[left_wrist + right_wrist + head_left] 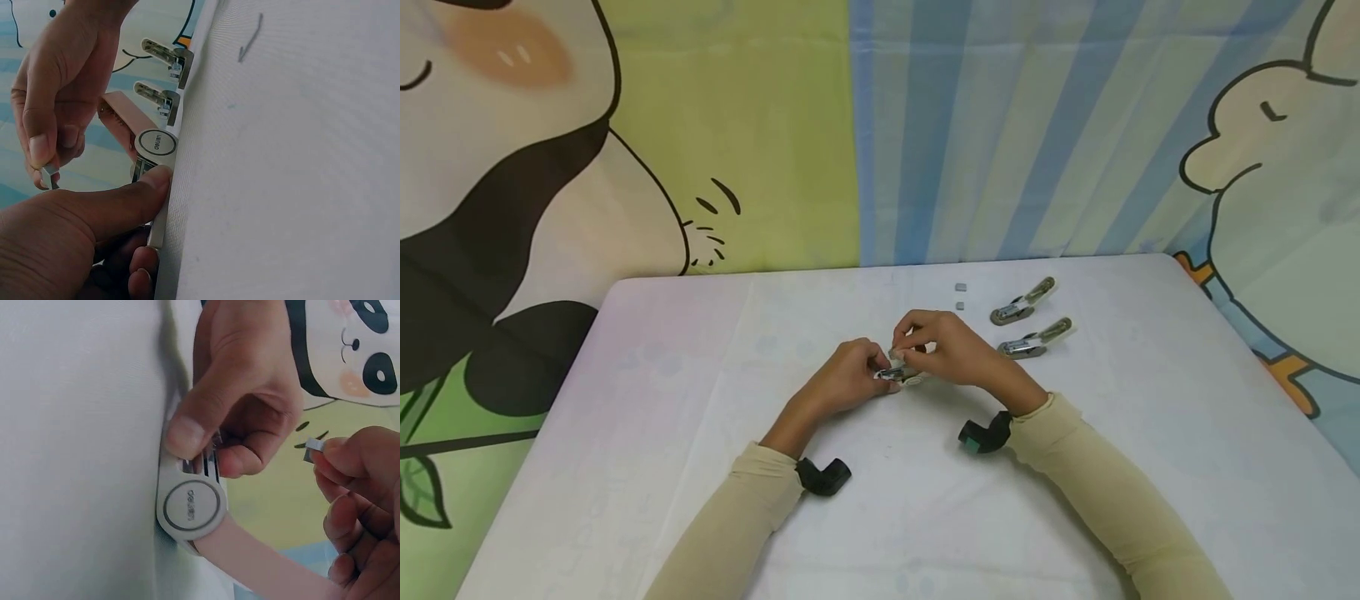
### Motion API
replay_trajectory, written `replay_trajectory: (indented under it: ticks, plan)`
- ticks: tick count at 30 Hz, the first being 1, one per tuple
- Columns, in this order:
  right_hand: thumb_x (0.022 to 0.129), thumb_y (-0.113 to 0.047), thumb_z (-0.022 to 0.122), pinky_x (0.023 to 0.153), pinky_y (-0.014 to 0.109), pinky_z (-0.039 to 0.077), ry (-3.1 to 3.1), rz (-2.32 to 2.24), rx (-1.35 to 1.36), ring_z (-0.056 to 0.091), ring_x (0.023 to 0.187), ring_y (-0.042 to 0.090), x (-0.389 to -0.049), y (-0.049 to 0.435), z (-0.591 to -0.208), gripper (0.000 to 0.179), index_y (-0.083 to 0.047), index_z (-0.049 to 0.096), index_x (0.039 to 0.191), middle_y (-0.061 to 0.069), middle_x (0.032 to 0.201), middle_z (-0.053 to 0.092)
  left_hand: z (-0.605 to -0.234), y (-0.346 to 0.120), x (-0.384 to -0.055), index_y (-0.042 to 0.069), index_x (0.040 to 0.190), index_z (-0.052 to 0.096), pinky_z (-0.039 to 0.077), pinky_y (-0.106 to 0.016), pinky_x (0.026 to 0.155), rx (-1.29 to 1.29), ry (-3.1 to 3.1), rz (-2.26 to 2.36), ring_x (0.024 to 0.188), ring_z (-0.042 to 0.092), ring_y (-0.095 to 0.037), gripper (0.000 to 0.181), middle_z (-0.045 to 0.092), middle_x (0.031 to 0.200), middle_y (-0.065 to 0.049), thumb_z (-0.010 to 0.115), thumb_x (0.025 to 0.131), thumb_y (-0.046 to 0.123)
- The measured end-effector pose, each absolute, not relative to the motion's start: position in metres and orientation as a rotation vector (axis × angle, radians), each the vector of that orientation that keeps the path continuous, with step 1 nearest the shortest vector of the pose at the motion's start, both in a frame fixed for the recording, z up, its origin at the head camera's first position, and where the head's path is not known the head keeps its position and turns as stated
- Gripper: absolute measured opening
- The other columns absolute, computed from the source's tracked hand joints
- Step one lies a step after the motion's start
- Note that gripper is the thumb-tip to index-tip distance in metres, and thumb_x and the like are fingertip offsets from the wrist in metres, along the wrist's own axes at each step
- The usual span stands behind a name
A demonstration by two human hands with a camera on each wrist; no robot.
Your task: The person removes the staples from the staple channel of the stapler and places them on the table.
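Over the middle of the table, my left hand (848, 375) grips an opened stapler (192, 505) by its white base, thumb on top near the staple channel. The stapler's pink upper arm is swung wide away from the base, and a round white hub joins the two. My right hand (953, 348) pinches a short strip of staples (314, 448) between thumb and fingertips. In the left wrist view, that staple strip (50, 174) is held apart from the stapler, beside the channel. Part of the base is hidden under the left fingers.
Two more opened staplers, one farther back (1021, 302) and one nearer (1033, 339), lie to the right of my right hand. Two small grey staple strips, one behind (960, 287) the other (960, 306), lie beyond the hands. A patterned cloth (790, 133) hangs behind the table.
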State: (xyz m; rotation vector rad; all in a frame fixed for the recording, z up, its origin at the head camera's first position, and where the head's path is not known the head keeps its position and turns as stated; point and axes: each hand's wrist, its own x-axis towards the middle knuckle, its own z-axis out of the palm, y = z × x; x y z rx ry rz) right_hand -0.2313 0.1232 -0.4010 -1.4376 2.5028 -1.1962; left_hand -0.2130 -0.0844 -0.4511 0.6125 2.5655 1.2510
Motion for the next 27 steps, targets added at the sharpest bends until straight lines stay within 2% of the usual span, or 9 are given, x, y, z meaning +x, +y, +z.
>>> replay_trajectory:
  ticks: [6,14,20,27]
  plan:
    - [0.093,-0.005,0.066,0.059,0.035,0.045,2.547,-1.301,-1.26,0.054,0.073,0.014,-0.244,0.139,-0.406,0.012,0.001,0.076,0.094,0.005,0.101,0.062,-0.452,-0.085,-0.213,0.006,0.088,0.068,0.046,-0.031,0.068,0.573,2.544,1.244,0.076,0.055,-0.015,0.018,0.06,0.085,-0.001,0.082,0.079,0.014]
    - [0.092,-0.003,0.066,0.059,0.034,0.044,2.844,-1.026,-1.017,0.053,0.07,0.016,-0.265,0.175,-0.407,0.011,0.002,0.076,0.094,0.009,0.101,0.06,-0.452,-0.082,-0.212,0.007,0.089,0.068,0.046,-0.031,0.069,0.576,2.527,1.251,0.076,0.055,-0.015,0.018,0.06,0.085,0.0,0.082,0.08,0.013]
    - [0.09,0.0,0.066,0.068,0.039,0.046,2.885,-0.847,-0.958,0.057,0.078,0.023,-0.276,0.182,-0.412,0.01,0.004,0.075,0.09,0.013,0.099,0.062,-0.451,-0.082,-0.212,0.007,0.09,0.068,0.046,-0.031,0.069,0.572,2.539,1.25,0.076,0.054,-0.015,0.018,0.06,0.086,0.0,0.082,0.08,0.014]
    - [0.092,-0.003,0.066,0.078,0.043,0.047,2.856,-0.695,-0.859,0.06,0.091,0.029,-0.285,0.18,-0.419,0.011,0.002,0.075,0.091,0.013,0.102,0.062,-0.449,-0.083,-0.212,0.007,0.09,0.068,0.046,-0.031,0.07,0.555,2.538,1.254,0.077,0.054,-0.015,0.019,0.06,0.086,0.0,0.082,0.08,0.015]
